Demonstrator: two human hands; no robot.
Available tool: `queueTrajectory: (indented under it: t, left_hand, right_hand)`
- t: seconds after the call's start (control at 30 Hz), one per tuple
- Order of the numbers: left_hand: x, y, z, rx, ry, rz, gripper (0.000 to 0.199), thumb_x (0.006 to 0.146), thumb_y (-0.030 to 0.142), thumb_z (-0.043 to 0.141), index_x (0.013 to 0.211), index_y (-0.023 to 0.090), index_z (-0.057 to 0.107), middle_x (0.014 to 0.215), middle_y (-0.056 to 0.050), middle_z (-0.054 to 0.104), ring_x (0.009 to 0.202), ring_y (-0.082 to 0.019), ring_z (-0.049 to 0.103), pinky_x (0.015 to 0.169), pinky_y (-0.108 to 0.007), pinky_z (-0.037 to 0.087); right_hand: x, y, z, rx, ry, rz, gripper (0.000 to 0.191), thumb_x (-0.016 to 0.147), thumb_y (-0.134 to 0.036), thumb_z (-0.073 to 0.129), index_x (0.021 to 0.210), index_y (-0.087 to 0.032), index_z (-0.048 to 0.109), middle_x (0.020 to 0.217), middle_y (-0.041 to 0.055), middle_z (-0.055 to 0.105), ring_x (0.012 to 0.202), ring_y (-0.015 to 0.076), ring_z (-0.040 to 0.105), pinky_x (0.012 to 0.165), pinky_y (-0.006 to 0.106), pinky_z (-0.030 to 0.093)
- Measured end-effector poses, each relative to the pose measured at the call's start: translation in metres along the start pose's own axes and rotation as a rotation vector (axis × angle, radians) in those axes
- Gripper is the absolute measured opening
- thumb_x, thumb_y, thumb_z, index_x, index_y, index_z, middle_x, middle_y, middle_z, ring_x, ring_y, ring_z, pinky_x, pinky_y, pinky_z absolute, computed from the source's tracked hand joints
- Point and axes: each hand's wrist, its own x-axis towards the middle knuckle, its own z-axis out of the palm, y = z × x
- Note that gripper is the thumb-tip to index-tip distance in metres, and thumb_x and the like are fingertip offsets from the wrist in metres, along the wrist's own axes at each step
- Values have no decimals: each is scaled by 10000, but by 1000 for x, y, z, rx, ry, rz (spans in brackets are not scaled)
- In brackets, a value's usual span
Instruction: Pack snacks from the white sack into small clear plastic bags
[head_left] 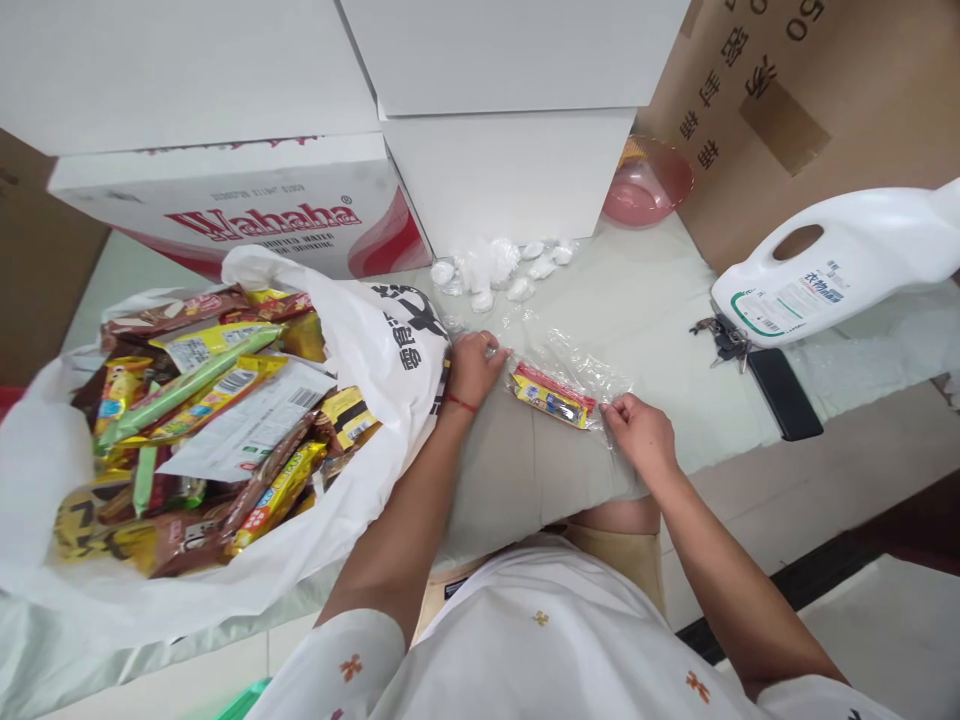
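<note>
Left hand (474, 376) and right hand (641, 434) seemingly pinch plastic bag (576, 362), inside tablecloth's (495, 475) edge.

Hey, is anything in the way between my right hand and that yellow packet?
Only clear plastic film, pinched by your right hand, lies between that hand and the yellow packet; nothing else is visible there.

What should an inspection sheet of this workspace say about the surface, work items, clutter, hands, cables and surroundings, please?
Surface: pale cloth, wrinkled.
Work items: small packets in a clear bag; white bag at left, full of wrapped snacks.
Clutter: white bundles; jug, keys and phone at right.
Hands: left hand and right hand pinch opposite ends of the clear bag.
Cables: nothing seen.
Surroundings: white boxes behind; brown carton and pink bowl, far right.
</note>
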Motion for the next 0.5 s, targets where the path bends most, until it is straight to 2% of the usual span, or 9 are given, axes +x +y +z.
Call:
queueTrajectory:
  t: [0.1,0.2,0.3,0.4,0.47,0.5]
  left_hand:
    - [12,-3,4,44,56,-36,113,813,240,741,860,190,651,877,-68,622,969,-280,590,950,-433,471]
    - [23,-9,7,42,79,-52,103,810,229,730,841,192,638,853,-61,595,956,-275,580,963,-441,470]
    - [28,-6,2,35,112,-74,85,870,269,659,844,188,656,832,-66,609,939,-273,590,958,-447,482]
    - [11,26,-12,66,181,-32,240,964,302,531,1021,136,694,998,-147,674,1062,-308,611,1002,-490,472]
    - [-15,62,-24,106,257,105,332,996,319,505,1208,117,660,1254,-202,648,1299,-346,532,1123,-545,377]
    - [-31,81,-29,119,270,180,349,1008,317,500,1271,133,637,1352,-196,618,1388,-351,472,1170,-568,315]
  right_hand:
    - [-1,-2,0,-48,16,11,307,972,-476,531,804,-230,604,657,-22,627,625,143,495,598,266,224]
    - [-4,-2,2,-90,44,25,292,994,-450,507,840,-228,617,665,-15,622,615,139,465,596,269,200]
    - [-6,-3,5,-135,71,35,278,1009,-432,489,888,-224,628,663,-8,607,605,139,439,594,277,175]
    - [-7,-5,7,-160,81,35,269,1016,-417,483,911,-218,631,677,0,605,605,138,432,593,282,162]
    - [-7,-7,8,-173,86,31,265,1018,-414,480,927,-216,632,698,6,614,610,140,435,594,284,160]
    - [-6,-9,8,-176,85,36,267,1019,-417,477,934,-217,633,706,9,618,612,141,438,595,285,161]
